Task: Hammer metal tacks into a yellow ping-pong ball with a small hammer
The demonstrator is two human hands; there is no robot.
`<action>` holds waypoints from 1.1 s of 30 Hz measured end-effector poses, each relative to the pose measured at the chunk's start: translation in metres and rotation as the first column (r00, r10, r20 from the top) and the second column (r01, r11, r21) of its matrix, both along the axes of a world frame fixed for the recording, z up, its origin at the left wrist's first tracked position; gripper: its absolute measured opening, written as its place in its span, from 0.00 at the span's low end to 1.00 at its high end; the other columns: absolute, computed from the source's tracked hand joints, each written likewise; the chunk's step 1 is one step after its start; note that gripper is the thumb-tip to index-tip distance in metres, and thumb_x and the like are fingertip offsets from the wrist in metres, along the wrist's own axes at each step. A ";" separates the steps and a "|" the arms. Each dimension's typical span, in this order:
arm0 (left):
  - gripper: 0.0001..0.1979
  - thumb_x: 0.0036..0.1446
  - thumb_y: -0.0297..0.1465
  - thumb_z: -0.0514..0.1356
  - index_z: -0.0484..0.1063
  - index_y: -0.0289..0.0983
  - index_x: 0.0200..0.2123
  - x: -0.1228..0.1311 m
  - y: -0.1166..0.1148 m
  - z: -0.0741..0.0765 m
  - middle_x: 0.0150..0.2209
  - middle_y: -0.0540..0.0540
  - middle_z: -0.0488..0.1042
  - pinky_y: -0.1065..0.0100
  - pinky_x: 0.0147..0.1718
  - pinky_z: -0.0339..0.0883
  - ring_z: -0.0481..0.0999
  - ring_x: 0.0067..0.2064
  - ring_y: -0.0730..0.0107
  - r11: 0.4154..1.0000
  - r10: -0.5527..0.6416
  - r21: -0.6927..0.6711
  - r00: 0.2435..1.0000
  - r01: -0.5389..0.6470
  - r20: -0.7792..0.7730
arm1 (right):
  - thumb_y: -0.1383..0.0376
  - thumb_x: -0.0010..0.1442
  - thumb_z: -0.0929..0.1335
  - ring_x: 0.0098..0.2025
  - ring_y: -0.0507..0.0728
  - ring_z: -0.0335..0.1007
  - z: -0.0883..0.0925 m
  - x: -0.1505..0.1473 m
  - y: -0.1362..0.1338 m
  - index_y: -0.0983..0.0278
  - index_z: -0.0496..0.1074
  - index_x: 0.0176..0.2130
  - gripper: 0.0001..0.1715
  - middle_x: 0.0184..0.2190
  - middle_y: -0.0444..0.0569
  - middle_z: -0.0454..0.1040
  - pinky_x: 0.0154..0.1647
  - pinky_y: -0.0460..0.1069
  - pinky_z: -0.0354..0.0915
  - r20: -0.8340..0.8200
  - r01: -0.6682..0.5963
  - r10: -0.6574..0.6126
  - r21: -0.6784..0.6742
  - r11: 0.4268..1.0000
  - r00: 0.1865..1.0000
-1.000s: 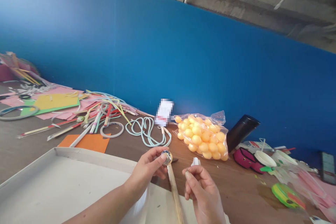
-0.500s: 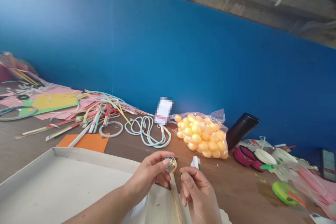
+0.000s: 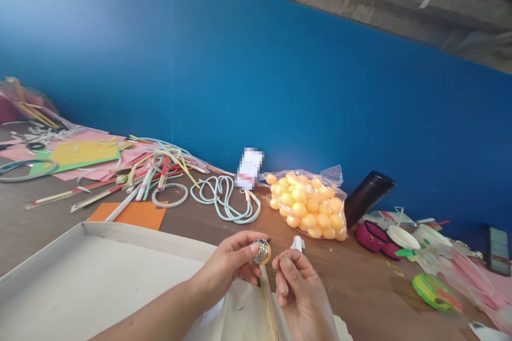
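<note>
A small orange ball with a silver, faceted covering on its side (image 3: 262,252) is pinched between the thumb and fingers of my left hand (image 3: 230,262). Just to its right, my right hand (image 3: 300,287) has thumb and forefinger pressed together; whatever lies between them is too small to make out. The two hands are close but apart. Below the ball, a thin bundle of pale wooden sticks (image 3: 269,303) lies over the edge of a white open box (image 3: 132,277). Part of a small white object (image 3: 296,243) shows behind my right fingers.
A clear bag of orange balls (image 3: 308,205) leans by the blue wall. Right of it are a black bottle (image 3: 368,197), a magenta pouch (image 3: 376,238) and a green tape roll (image 3: 434,290). Pipe cleaners, coloured paper (image 3: 86,153) and a blue cord (image 3: 220,200) lie left.
The ball in my left hand has turned slightly and shifted a little to the right. My right fingertips have moved slightly up and closer to it.
</note>
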State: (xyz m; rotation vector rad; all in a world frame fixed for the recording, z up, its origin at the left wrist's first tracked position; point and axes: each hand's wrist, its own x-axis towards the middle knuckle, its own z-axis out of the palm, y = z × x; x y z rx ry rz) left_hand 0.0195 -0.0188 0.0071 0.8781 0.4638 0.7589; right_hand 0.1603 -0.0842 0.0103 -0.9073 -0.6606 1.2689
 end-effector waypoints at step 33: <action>0.18 0.52 0.36 0.59 0.70 0.37 0.47 -0.001 0.000 -0.007 0.31 0.45 0.71 0.72 0.23 0.62 0.68 0.26 0.75 0.980 -0.053 0.186 0.995 0.068 -0.085 | 0.62 0.53 0.71 0.15 0.44 0.52 -0.002 0.003 -0.002 0.66 0.72 0.28 0.09 0.14 0.38 0.63 0.14 0.39 0.53 0.135 0.007 0.009 -0.119 0.993 0.991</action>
